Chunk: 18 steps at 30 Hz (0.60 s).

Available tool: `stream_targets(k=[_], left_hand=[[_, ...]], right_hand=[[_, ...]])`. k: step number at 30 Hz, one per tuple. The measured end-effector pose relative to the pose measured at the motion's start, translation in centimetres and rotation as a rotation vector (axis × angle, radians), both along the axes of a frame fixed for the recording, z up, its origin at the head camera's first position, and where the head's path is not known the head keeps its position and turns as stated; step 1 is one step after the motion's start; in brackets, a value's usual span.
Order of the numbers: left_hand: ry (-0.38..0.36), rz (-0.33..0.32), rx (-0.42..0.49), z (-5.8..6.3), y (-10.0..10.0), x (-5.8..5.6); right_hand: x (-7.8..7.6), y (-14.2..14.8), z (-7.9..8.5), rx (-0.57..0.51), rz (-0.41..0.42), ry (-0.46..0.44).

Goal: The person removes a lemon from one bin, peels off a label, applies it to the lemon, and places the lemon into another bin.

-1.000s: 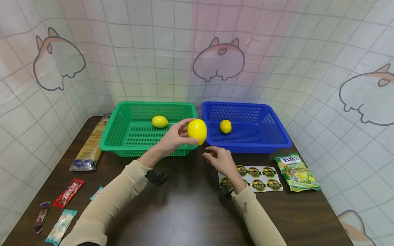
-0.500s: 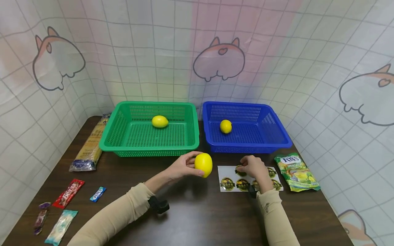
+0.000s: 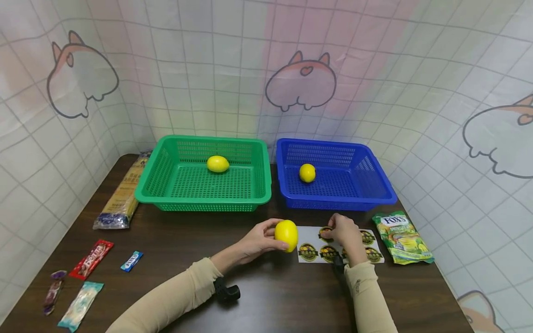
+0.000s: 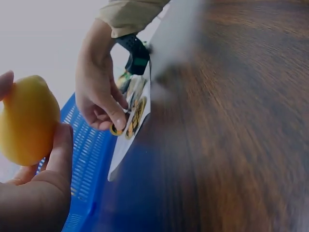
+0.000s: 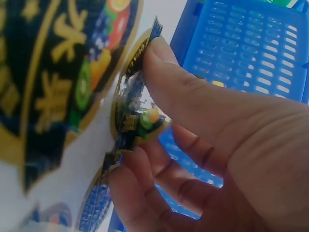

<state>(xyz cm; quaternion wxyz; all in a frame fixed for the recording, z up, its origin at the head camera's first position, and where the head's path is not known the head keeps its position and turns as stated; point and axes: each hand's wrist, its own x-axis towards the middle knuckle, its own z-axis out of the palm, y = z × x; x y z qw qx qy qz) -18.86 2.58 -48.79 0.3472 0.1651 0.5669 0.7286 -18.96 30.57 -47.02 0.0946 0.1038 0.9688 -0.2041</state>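
Observation:
My left hand (image 3: pixel 259 241) grips a yellow lemon (image 3: pixel 286 236) just above the table, left of a white sheet of stickers (image 3: pixel 306 232). The stickers are dark and gold, with fruit printed on them. Over that sheet, my right hand (image 3: pixel 348 235) pinches a sticker (image 5: pixel 129 99) between thumb and fingers. The right wrist view shows this sticker bent up at its edge; whether part of it still clings to the sheet, I cannot tell. The hand covers some other stickers. The left wrist view has the lemon (image 4: pixel 30 121) close up, thumb and fingers around it.
Behind the hands stand a green basket (image 3: pixel 204 206) and a blue basket (image 3: pixel 333 203), each with one lemon inside. A green candy bag (image 3: pixel 403 238) lies at the right. On the left are a long noodle-like packet (image 3: pixel 125 194) and several wrapped sweets (image 3: pixel 92 259).
The left hand has brought the lemon down from the baskets to beside the sticker sheet. The right hand has moved right onto the sheet and now pinches a sticker.

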Motion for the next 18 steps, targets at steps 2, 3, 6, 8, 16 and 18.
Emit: stream_targets(k=[2, 3, 6, 8, 16, 18], left_hand=[[-0.010, 0.017, 0.002, -0.2, 0.3, 0.0], [-0.010, 0.023, 0.004, -0.4, 0.4, 0.0], [-0.002, 0.037, 0.005, -0.8, 0.8, -0.1], [0.000, 0.048, 0.007, -1.2, 0.9, -0.3], [-0.018, 0.076, 0.014, -2.4, 0.8, -0.7], [-0.012, 0.081, 0.013, -2.6, 0.7, -0.8]], right_hand=[[0.0, -0.1, 0.0, -0.006, -0.008, 0.010], [0.0, -0.2, 0.0, -0.002, -0.006, 0.020], [0.1, -0.2, -0.1, 0.016, -0.002, 0.061], [0.2, -0.2, -0.1, 0.022, 0.008, 0.090], [1.4, -0.5, 1.7, -0.080, 0.023, 0.202], [1.8, -1.1, 2.7, -0.144, 0.055, 0.236]])
